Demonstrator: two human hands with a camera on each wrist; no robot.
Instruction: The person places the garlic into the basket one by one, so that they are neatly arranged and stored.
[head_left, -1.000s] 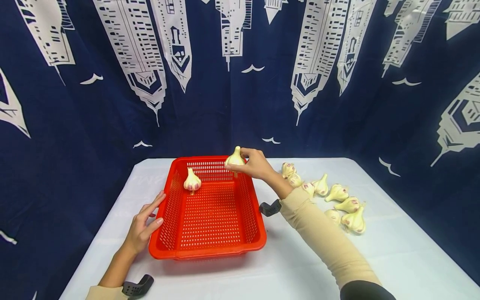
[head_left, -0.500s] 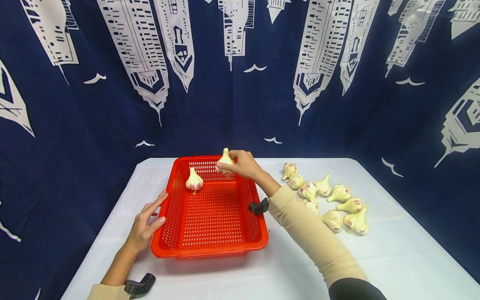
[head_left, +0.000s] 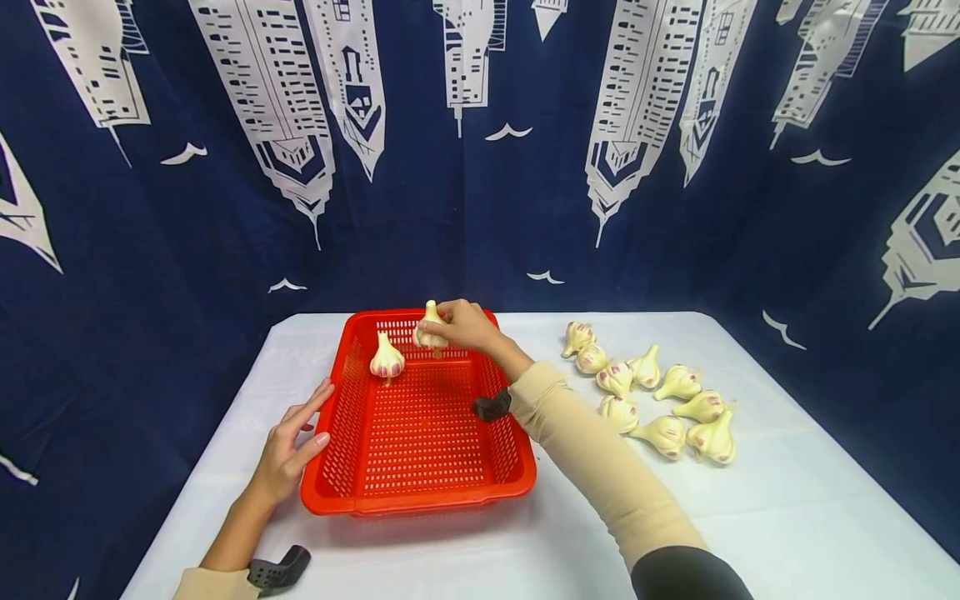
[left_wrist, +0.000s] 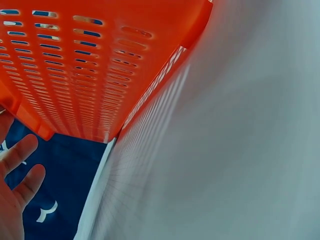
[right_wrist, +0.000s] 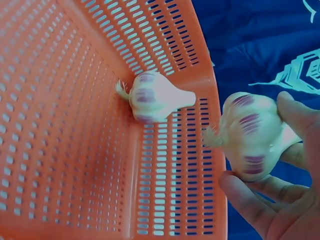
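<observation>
A red perforated basket (head_left: 420, 505) stands on the white table. One garlic bulb (head_left: 387, 358) sits upright in its far left corner, its stem pointing up; in the right wrist view that same garlic bulb (right_wrist: 152, 97) shows purple streaks. My right hand (head_left: 468, 326) grips a second garlic bulb (right_wrist: 252, 135) between thumb and fingers, over the far part of the basket, right of the first bulb. Along the basket's left rim rests my left hand (head_left: 288, 446), fingers extended. The left wrist view shows those fingers (left_wrist: 30, 185) beside the basket's outer wall (left_wrist: 75, 70).
To the right of the basket, several garlic bulbs (head_left: 663, 437) lie loosely grouped on the white table (head_left: 780, 500). Behind the table hangs a dark blue curtain (head_left: 465, 225) printed with white buildings. Each wrist wears a black device (head_left: 492, 406).
My right hand has carried its garlic bulb leftward, from the basket's far right corner toward the bulb inside. The left hand stays at the rim.
</observation>
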